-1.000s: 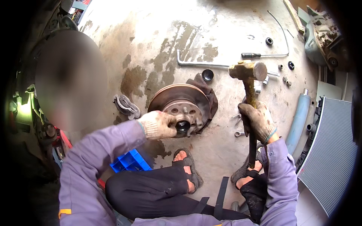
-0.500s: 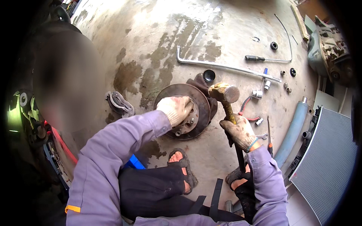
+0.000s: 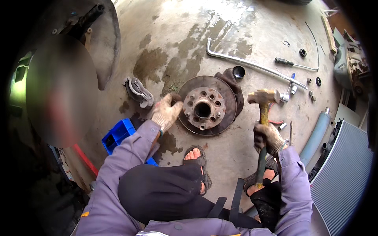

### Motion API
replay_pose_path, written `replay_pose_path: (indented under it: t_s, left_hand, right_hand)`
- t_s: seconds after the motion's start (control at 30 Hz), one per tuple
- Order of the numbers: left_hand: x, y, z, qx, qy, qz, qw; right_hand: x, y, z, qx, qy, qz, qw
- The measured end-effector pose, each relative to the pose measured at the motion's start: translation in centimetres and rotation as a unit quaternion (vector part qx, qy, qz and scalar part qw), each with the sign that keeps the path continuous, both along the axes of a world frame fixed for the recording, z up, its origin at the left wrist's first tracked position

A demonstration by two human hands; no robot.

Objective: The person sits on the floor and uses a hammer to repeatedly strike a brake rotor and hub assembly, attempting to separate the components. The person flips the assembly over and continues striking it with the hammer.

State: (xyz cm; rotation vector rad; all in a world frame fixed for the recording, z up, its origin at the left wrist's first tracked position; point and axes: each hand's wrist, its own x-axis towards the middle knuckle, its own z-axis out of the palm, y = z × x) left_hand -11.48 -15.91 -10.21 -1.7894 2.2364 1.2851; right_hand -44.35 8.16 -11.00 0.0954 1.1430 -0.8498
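A rusty brake disc (image 3: pixel 189 126) lies flat on the floor before me, its hub (image 3: pixel 215 98) facing up with a round centre hole and several studs and holes. Gloved, my left hand (image 3: pixel 166 111) curls its fingers at the disc's left rim and seems to grip it; the fingertips are partly hidden. In my right hand (image 3: pixel 269 137), also gloved, a hammer (image 3: pixel 264 96) is held upright by its handle, its head raised to the right of the disc and apart from it.
A blue bin (image 3: pixel 118 135) and a metal clamp-like part (image 3: pixel 138 92) lie to the left. A long bent bar (image 3: pixel 256 70), a black cup (image 3: pixel 238 72) and sockets (image 3: pixel 293 90) lie beyond. On the right are a blue-grey cylinder (image 3: pixel 315 135) and a radiator (image 3: pixel 343 173).
My left hand has moved off the hub to the disc's left rim, uncovering the centre hole. The hammer's head has turned and sits farther right of the disc. The whole view has shifted.
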Motion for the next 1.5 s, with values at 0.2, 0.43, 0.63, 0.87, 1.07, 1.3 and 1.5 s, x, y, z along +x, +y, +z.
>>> replay_pose_path:
  t_s: [0.2, 0.43, 0.63, 0.87, 1.07, 1.3, 1.5]
  left_hand:
    - [1.1, 5.2, -2.7, 0.065, 0.046, 0.08, 0.994]
    - [0.4, 5.7, -0.5, 0.003, 0.0, 0.103, 0.995]
    - [0.6, 5.5, -1.4, -0.149, 0.007, 0.064, 0.987]
    - [-1.3, 1.1, 0.1, -0.241, 0.057, -0.131, 0.96]
    - [-10.5, -1.4, 2.7, -0.131, -0.116, -0.451, 0.875]
    - [-14.3, -0.4, 2.6, -0.149, -0.28, -0.61, 0.726]
    - [-10.1, 0.0, 1.0, -0.112, -0.088, -0.42, 0.897]
  right_hand:
    - [3.6, 8.1, -4.5, 0.019, -0.074, 0.097, 0.992]
    - [7.2, 10.4, -9.3, 0.03, 0.174, 0.449, 0.876]
    - [4.9, 6.1, -5.2, -0.019, 0.296, 0.69, 0.66]
    - [-8.9, 6.0, 11.2, 0.166, 0.332, 0.602, 0.707]
    - [-12.7, 16.3, 8.6, 0.238, 0.399, 0.332, 0.821]
    - [-9.3, 12.4, 1.6, 0.089, 0.39, 0.334, 0.853]
    - [-11.5, 8.3, -0.6, -0.004, 0.378, 0.412, 0.829]
